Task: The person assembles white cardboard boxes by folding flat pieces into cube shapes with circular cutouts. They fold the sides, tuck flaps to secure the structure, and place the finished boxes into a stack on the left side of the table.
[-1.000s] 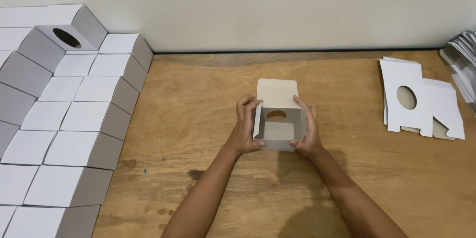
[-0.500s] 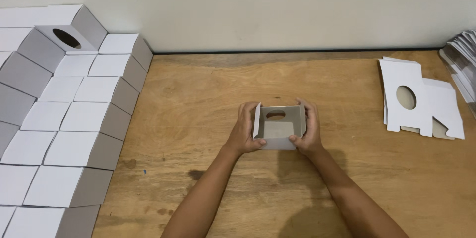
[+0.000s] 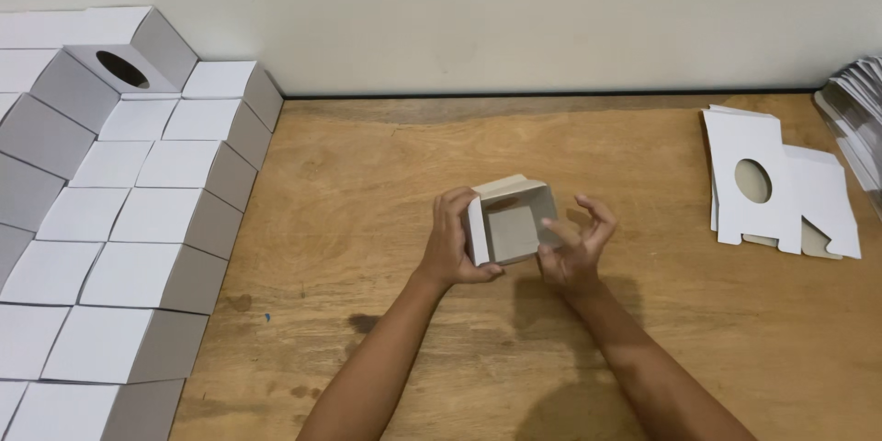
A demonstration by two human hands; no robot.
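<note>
The left hand (image 3: 452, 248) is curled round the left wall of a small white cardboard box (image 3: 512, 220), thumb underneath near the front corner and fingers over the top edge, so it pinches that side and holds the box up just above the worktop (image 3: 386, 184). The box is tilted so its open side faces the camera, showing a grey inside. The right hand (image 3: 574, 248) is at the box's right side with its fingers spread and loosely bent; one fingertip touches or nearly touches the right wall, and the rest stand clear of it. It grips nothing.

Both forearms come up from the bottom edge of the view, and the box sits between the two hands near the middle of the wooden worktop.

To the left, well apart from the hands, rows of folded white boxes (image 3: 119, 220) cover the worktop's left part in tight ranks; one box with an oval hole (image 3: 124, 69) lies at the back. To the right, well apart, lies a small stack of flat white box blanks (image 3: 781, 193) with an oval cut-out, and beyond it, at the right edge, another stack of flat sheets (image 3: 859, 115). The wall (image 3: 514, 18) closes the far edge. Bare wood lies open all round the hands, between the boxes and the blanks.
</note>
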